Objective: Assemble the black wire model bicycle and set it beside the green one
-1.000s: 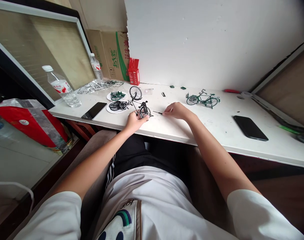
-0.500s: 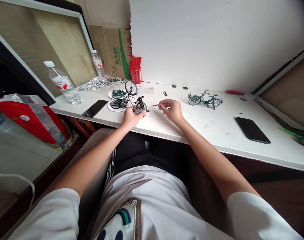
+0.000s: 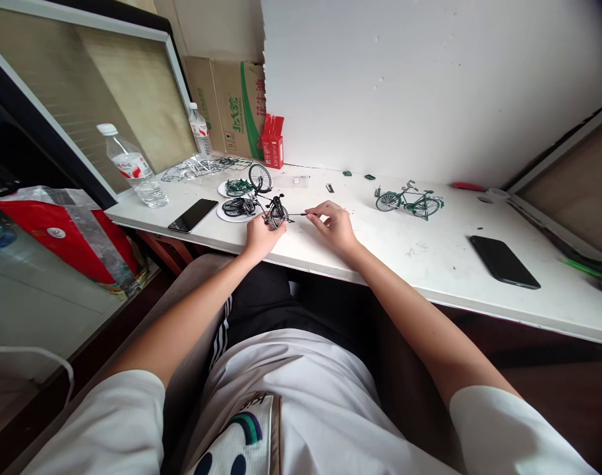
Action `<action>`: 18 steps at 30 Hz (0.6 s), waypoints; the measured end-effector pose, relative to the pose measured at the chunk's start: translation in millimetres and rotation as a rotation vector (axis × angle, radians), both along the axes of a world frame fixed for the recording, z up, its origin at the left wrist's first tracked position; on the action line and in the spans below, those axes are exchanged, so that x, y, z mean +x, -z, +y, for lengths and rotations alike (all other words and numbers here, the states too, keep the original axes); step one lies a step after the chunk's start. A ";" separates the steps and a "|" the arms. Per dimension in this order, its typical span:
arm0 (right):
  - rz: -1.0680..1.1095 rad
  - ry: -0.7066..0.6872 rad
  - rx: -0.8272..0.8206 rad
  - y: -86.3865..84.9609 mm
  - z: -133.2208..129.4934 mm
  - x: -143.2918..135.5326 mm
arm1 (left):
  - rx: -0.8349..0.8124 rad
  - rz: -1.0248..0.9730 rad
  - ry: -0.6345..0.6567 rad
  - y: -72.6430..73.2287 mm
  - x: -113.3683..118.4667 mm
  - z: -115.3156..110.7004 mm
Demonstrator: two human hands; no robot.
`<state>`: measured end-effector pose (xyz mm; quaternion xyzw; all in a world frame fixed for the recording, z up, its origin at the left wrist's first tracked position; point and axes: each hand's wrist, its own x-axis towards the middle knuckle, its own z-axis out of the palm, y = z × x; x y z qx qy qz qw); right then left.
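My left hand is closed around the lower part of a black model bicycle, which is tilted with one wheel raised at the back. Between the thumb and fingers of my right hand is a thin, dark rod that looks like a small screwdriver. Its tip points left and reaches close to the bicycle's near wheel; whether they touch I cannot tell. Behind my left hand, black model parts and green model parts lie on two white round pieces.
A green model bicycle stands to the right on the white table. One phone lies at left, another black phone at right. Bottles, a red box and a cardboard carton stand at the back left.
My right hand has moved slightly left and down, bringing the screwdriver's tip nearer the black bicycle's wheel. My left hand keeps its hold. The whole view has shifted a little.
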<state>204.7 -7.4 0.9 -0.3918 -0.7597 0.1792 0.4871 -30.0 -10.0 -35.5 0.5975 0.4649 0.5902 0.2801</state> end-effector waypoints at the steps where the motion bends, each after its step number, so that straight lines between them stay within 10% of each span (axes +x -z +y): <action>1: -0.024 -0.002 0.013 -0.2 -0.8 -0.3 | 0.006 0.006 -0.009 -0.7 0.3 -1.0; 18: -0.130 0.003 0.058 -1.5 -3.6 -3.3 | 0.016 0.103 -0.054 -6.6 1.9 -8.4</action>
